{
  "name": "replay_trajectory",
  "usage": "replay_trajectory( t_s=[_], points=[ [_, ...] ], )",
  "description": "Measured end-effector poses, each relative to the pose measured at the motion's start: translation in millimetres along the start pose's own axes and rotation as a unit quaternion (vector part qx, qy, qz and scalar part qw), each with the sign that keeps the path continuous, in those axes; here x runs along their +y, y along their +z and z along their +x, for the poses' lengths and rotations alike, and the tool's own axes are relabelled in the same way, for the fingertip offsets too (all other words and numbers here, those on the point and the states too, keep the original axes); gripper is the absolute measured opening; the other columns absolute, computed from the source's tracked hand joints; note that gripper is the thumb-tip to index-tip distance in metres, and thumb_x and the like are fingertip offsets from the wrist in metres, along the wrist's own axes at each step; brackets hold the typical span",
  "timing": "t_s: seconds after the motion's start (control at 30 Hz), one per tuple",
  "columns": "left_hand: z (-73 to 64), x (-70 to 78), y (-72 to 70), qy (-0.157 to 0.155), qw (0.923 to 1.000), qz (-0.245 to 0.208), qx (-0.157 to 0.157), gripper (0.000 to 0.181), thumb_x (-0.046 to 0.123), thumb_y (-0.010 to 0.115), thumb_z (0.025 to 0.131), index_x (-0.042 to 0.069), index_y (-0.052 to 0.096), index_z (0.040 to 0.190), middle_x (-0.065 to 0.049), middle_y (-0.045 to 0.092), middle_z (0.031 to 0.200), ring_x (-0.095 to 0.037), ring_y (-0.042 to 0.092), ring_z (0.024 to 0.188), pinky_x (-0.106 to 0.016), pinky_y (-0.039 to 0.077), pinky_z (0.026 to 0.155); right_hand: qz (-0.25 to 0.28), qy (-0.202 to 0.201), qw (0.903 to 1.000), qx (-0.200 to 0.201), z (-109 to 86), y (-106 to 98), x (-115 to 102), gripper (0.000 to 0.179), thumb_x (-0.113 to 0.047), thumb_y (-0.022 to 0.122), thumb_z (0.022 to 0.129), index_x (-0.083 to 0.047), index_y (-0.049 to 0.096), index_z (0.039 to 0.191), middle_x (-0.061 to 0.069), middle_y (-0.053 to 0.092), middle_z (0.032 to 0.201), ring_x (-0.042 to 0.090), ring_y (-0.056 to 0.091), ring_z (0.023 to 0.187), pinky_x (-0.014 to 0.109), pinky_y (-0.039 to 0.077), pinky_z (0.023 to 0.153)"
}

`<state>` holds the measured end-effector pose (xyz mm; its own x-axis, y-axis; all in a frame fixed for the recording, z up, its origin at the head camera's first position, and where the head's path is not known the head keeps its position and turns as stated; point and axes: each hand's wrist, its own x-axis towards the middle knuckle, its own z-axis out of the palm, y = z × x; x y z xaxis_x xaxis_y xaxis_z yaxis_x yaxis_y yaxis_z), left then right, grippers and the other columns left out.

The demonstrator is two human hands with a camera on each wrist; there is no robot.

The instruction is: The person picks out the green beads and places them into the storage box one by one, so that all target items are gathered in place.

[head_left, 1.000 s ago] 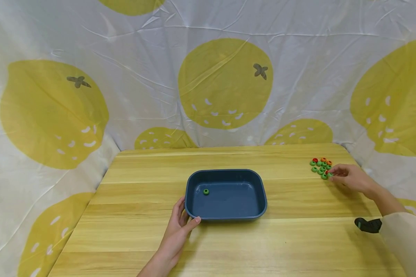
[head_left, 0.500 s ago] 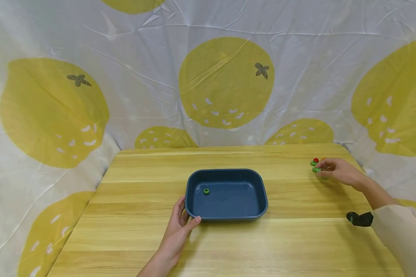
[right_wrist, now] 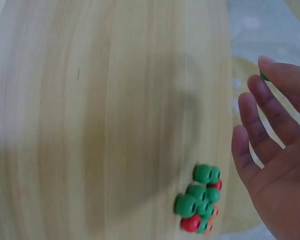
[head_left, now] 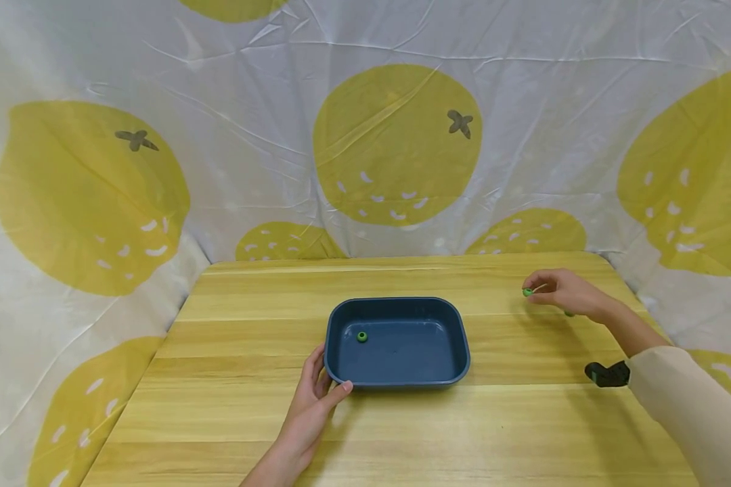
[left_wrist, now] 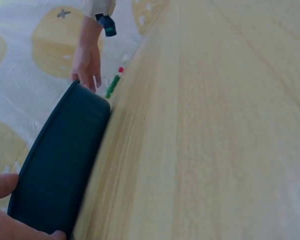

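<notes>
Your left hand (head_left: 309, 409) grips the blue tub (head_left: 414, 360) at eight o'clock. Your right hand (head_left: 568, 295), pointing to nine o'clock, pinches a green bead (head_left: 527, 292) over the counter (head_left: 219, 406), two o'clock from the tub.

Remotely I'm seeing a dark blue basin (head_left: 408, 358) sitting upright, gripped by the left hand (head_left: 307, 412), one green bead (head_left: 362, 337) lying inside, left of centre; the right hand (head_left: 566, 292) is pinching a second green bead (head_left: 527, 292) aloft; green, red and orange beads (right_wrist: 200, 199) are lying bunched nearby
</notes>
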<state>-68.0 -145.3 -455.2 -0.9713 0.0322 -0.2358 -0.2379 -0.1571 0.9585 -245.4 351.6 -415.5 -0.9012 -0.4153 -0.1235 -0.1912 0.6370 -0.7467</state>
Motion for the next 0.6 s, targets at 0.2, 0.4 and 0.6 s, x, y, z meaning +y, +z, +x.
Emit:
replay_trajectory(
  t_s=[0.2, 0.4, 0.6],
  points=[
    [0.2, -0.3, -0.2, -0.001, 1.0, 0.002, 0.0, 0.088, 0.004, 0.073, 0.095, 0.017, 0.02, 0.164, -0.009, 0.013, 0.171, -0.039, 0.016, 0.154, -0.056, 0.03, 0.118, 0.001, -0.016, 0.9998, -0.011, 10.5, 8, -18, 0.029, -0.015, 0.067, 0.103, 0.004, 0.062, 0.124, 0.017, 0.063, 0.125, 0.034, 0.062, 0.114, 0.044, 0.055, 0.09],
    [0.8, -0.6, -0.4, 0.001, 1.0, 0.0, -0.001, 0.088, 0.004, 0.073, 0.095, 0.017, 0.019, 0.164, -0.01, 0.012, 0.171, -0.039, 0.016, 0.154, -0.057, 0.029, 0.118, -0.005, -0.038, 0.9989, -0.026, 21.5, 14, -30, 0.028, -0.014, 0.067, 0.102, 0.004, 0.062, 0.122, 0.018, 0.064, 0.122, 0.033, 0.064, 0.111, 0.042, 0.055, 0.089],
    [0.3, 0.4, 0.6, 0.002, 1.0, 0.001, 0.0, 0.087, 0.004, 0.073, 0.096, 0.016, 0.019, 0.164, -0.011, 0.011, 0.171, -0.039, 0.015, 0.154, -0.056, 0.03, 0.117, 0.0, -0.034, 0.9986, -0.041, 30.2, 19, -40, 0.029, -0.015, 0.068, 0.102, 0.004, 0.063, 0.124, 0.017, 0.064, 0.123, 0.037, 0.063, 0.116, 0.045, 0.055, 0.093]
  ],
)
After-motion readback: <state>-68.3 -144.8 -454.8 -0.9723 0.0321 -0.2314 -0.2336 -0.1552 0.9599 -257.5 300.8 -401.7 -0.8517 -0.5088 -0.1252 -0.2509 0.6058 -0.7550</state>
